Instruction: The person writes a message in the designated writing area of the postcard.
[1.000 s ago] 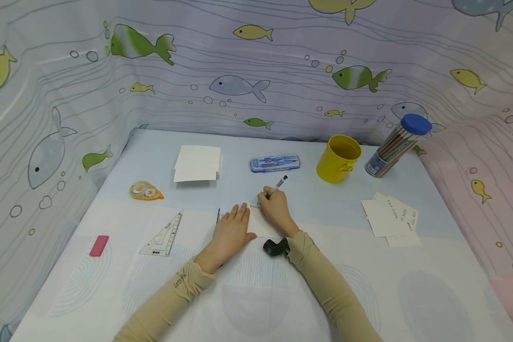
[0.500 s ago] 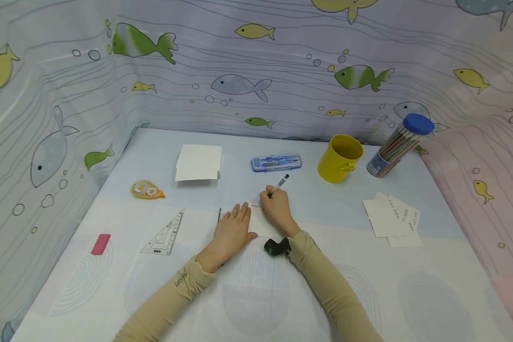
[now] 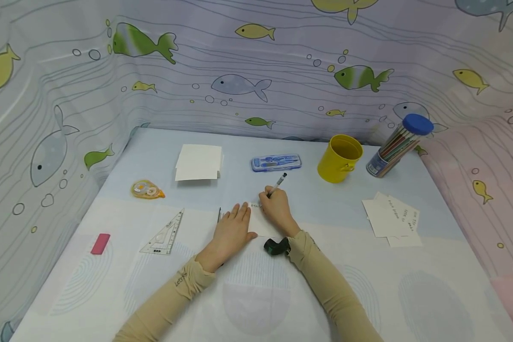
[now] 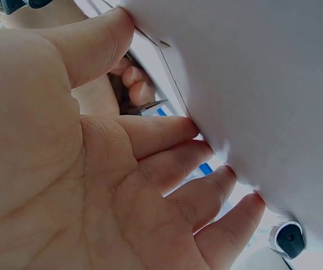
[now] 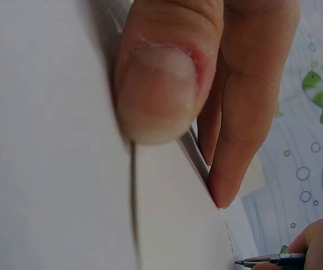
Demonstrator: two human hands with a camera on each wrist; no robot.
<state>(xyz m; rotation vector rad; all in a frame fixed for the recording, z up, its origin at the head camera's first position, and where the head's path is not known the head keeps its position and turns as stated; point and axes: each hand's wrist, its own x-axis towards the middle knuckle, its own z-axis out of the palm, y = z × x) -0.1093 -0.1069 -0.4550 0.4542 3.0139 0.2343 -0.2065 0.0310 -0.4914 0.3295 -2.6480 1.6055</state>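
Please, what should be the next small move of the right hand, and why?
Probably the right hand should write one more character in the same short row. It grips the pen with the tip at the paper, the small writing sits near the far edge, the visible part below looks blank, and the left hand lies at the paper's left side, seemingly steadying it.

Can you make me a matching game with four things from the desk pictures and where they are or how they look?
Things:
1. pen
2. left hand
3. cup
4. triangle ruler

Clues:
A. see-through
B. stretched out at the left edge of the white paper
C. yellow, with a handle
D. gripped by the right hand

Right pairs: 1-D, 2-B, 3-C, 4-A
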